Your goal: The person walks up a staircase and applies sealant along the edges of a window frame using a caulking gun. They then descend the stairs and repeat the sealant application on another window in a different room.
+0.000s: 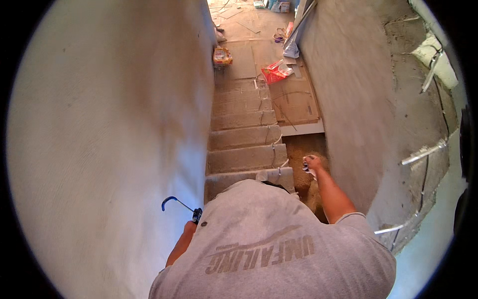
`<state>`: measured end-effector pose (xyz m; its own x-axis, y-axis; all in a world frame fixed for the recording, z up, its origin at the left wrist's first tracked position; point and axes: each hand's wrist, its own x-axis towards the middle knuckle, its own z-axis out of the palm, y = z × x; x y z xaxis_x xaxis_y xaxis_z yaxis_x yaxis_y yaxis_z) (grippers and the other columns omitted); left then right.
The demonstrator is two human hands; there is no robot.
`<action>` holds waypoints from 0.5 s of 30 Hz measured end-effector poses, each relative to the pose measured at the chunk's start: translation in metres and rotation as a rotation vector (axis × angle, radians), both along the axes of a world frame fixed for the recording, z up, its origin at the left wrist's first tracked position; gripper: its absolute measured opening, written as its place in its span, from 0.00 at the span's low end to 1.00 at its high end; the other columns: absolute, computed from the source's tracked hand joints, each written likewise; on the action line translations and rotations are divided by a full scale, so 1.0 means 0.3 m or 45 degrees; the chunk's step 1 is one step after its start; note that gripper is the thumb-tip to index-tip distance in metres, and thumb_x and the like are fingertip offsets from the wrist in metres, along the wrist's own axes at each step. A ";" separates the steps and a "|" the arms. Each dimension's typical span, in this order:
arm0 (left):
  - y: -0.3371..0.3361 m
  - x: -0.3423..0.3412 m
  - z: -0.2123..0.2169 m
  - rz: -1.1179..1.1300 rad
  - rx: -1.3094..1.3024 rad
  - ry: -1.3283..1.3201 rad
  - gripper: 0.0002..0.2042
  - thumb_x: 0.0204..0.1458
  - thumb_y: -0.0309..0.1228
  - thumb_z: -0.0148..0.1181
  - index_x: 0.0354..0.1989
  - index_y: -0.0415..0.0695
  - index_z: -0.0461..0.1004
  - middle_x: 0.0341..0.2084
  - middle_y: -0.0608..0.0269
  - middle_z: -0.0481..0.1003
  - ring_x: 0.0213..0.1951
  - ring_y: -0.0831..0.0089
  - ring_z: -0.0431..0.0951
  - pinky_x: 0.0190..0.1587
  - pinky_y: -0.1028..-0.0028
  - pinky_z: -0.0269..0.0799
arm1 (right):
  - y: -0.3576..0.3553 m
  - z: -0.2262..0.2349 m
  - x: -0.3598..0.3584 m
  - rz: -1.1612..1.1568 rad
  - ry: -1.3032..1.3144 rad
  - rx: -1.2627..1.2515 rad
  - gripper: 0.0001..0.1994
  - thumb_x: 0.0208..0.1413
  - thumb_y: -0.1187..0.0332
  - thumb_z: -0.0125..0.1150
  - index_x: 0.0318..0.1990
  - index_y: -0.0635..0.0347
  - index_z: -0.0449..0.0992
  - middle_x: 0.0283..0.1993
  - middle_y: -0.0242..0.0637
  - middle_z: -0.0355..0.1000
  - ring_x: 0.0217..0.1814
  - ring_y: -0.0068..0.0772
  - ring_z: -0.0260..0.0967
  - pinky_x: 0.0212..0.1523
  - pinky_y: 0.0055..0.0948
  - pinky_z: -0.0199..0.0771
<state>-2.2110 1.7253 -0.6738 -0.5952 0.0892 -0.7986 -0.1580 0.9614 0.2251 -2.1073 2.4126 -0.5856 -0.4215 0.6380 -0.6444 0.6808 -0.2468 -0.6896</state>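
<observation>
At the lower left, my left hand (189,227) is closed on the dark grip of what looks like a caulking gun (197,215). Its thin rod ends in a blue hook, close to the left wall; the rest of it is hidden behind my grey shirt (269,234). My right hand (312,161) is stretched forward on the right side. Its fingers are bent around a small, crumpled white thing (309,172) with a dark part, too small to make out, above the brown ground (301,147) beside the steps.
Bare concrete steps (244,137) run between two plastered walls (124,124). Thin cables lie along their right edge. Beyond are a cardboard sheet (296,102), a red bag (275,72) and a colourful packet (222,56). White conduit pieces (423,153) stick out of the right wall.
</observation>
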 end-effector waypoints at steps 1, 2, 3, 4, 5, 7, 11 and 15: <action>0.052 -0.063 -0.057 -0.001 -0.003 0.004 0.16 0.53 0.36 0.59 0.40 0.36 0.82 0.38 0.38 0.82 0.43 0.41 0.83 0.46 0.53 0.78 | 0.095 -0.050 -0.042 -0.036 0.011 0.014 0.10 0.61 0.60 0.66 0.41 0.56 0.77 0.29 0.33 0.75 0.25 0.31 0.75 0.22 0.34 0.74; 0.092 -0.123 -0.101 0.010 -0.021 0.000 0.16 0.53 0.36 0.59 0.40 0.37 0.82 0.38 0.38 0.82 0.43 0.41 0.83 0.46 0.53 0.78 | 0.153 -0.108 -0.062 -0.050 0.045 -0.060 0.12 0.62 0.61 0.65 0.43 0.60 0.75 0.33 0.37 0.77 0.25 0.32 0.74 0.24 0.37 0.72; 0.136 -0.182 -0.137 0.032 -0.017 0.017 0.16 0.53 0.36 0.59 0.40 0.37 0.82 0.38 0.38 0.82 0.43 0.41 0.83 0.46 0.53 0.78 | 0.204 -0.143 -0.086 -0.087 0.014 -0.049 0.12 0.62 0.60 0.64 0.42 0.60 0.75 0.33 0.38 0.76 0.25 0.32 0.74 0.24 0.38 0.72; 0.182 -0.247 -0.173 0.044 -0.014 0.034 0.16 0.53 0.36 0.59 0.40 0.37 0.82 0.38 0.38 0.82 0.43 0.42 0.83 0.46 0.53 0.78 | 0.252 -0.179 -0.110 -0.127 -0.017 -0.038 0.13 0.62 0.60 0.64 0.42 0.61 0.75 0.33 0.38 0.76 0.25 0.33 0.75 0.24 0.39 0.73; 0.233 -0.320 -0.217 0.031 -0.046 0.001 0.16 0.53 0.36 0.59 0.40 0.37 0.82 0.38 0.38 0.82 0.43 0.42 0.83 0.46 0.53 0.78 | 0.309 -0.248 -0.130 -0.192 -0.100 -0.058 0.13 0.62 0.59 0.64 0.41 0.61 0.76 0.33 0.39 0.76 0.26 0.33 0.75 0.24 0.40 0.73; 0.340 -0.467 -0.290 0.015 -0.062 -0.026 0.15 0.52 0.36 0.59 0.41 0.37 0.82 0.38 0.38 0.82 0.43 0.42 0.83 0.45 0.53 0.78 | 0.458 -0.359 -0.180 -0.153 -0.370 -0.062 0.13 0.62 0.60 0.62 0.40 0.62 0.76 0.35 0.41 0.78 0.27 0.37 0.77 0.25 0.45 0.74; 0.527 -0.746 -0.397 0.003 -0.068 -0.040 0.15 0.52 0.36 0.59 0.41 0.37 0.82 0.37 0.39 0.82 0.42 0.42 0.83 0.45 0.53 0.78 | 0.486 -0.603 0.004 -0.227 -0.485 -0.074 0.09 0.61 0.62 0.61 0.31 0.56 0.76 0.26 0.38 0.74 0.21 0.37 0.71 0.20 0.45 0.69; 0.689 -1.064 -0.552 -0.011 -0.061 -0.048 0.15 0.52 0.36 0.59 0.41 0.37 0.82 0.37 0.39 0.82 0.42 0.42 0.83 0.45 0.53 0.78 | 0.609 -0.695 -0.206 -0.264 -0.550 -0.161 0.08 0.61 0.63 0.61 0.31 0.53 0.76 0.22 0.35 0.71 0.19 0.37 0.71 0.17 0.42 0.68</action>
